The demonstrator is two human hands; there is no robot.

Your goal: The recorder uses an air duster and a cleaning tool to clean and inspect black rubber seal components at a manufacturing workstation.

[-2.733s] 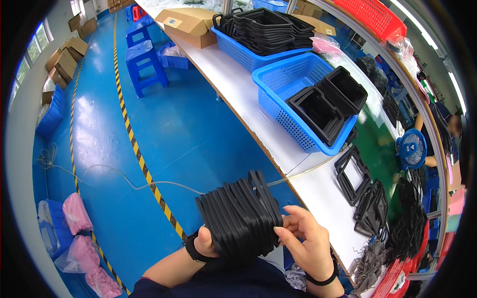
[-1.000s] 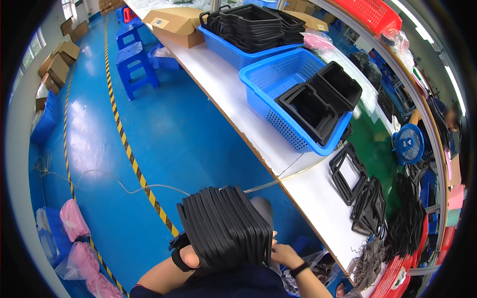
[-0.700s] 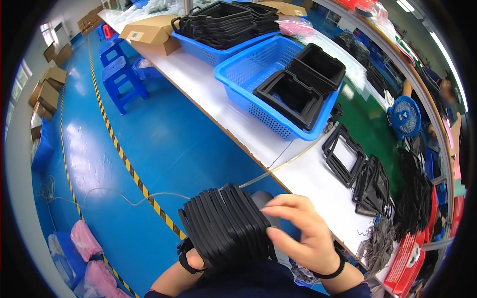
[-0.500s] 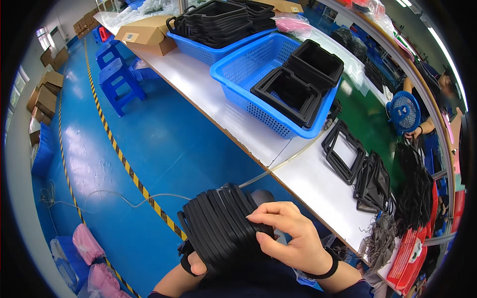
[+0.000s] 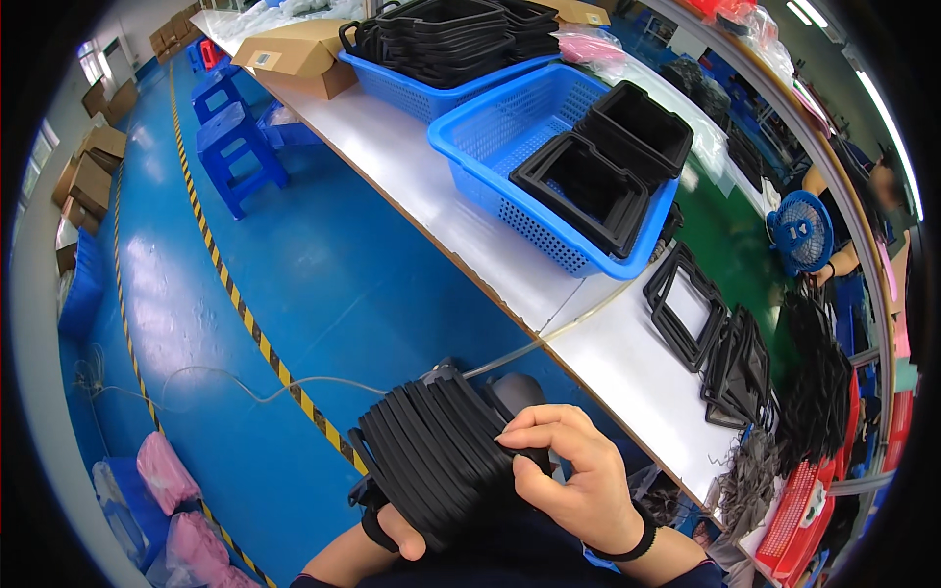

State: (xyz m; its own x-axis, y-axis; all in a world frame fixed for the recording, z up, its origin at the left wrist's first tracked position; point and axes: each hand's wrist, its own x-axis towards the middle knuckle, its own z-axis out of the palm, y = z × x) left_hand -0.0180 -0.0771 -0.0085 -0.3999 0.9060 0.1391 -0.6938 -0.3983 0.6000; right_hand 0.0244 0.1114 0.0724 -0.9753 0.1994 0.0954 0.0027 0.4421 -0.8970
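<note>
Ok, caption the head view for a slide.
Left hand holding a stack of black frames, right hand at the stack's right end, beside a white table bearing blue baskets.

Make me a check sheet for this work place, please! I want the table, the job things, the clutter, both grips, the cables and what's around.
Surface: white table, partly covered.
Job's things: a stack of black frames between the grips; more frames in blue baskets.
Clutter: loose frames and grey scraps along the table's right.
Grips: left grip holds the stack, thumb showing, fingers hidden; right grip touches its right end, pinch unclear.
Cables: pale tube from floor to tabletop, passing beyond the stack.
Surroundings: blue floor, striped tape, stool, fan, another person's arm.
</note>
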